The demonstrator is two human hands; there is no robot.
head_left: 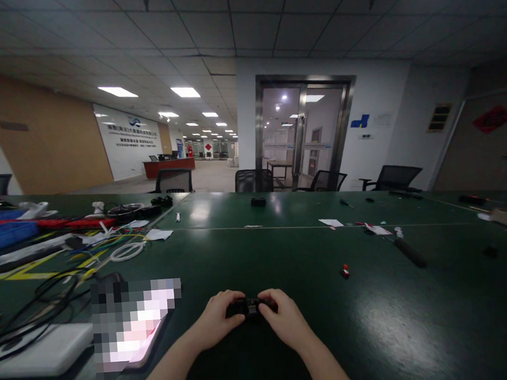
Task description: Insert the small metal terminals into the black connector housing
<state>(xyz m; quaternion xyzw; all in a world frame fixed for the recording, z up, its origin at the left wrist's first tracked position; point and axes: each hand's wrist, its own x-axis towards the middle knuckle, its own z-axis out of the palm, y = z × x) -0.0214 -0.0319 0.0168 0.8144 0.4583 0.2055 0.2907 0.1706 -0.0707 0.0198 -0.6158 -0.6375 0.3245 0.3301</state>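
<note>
Low over the near middle of the green table, a small black device (pixel 252 307) is held between my two hands. Thumb and fingers of my left hand (pixel 221 316) close round its left end. My right hand (pixel 284 316) grips the other end in the same way. A lighter, metallic-looking part shows in the gap between the hands; the ends are covered by my fingers, and the exact kind of device cannot be made out. To the right, apart from my hands, lies a small red and white object (pixel 345 271).
A phone-like pink slab (pixel 149 342), partly blurred out, lies left of my forearm beside a white box (pixel 43 349) and black cables (pixel 31 312). Blue trays (pixel 7 236) stand farther left. A dark-handled tool (pixel 409 252) lies at right; another black device (pixel 258 202) sits at the far edge.
</note>
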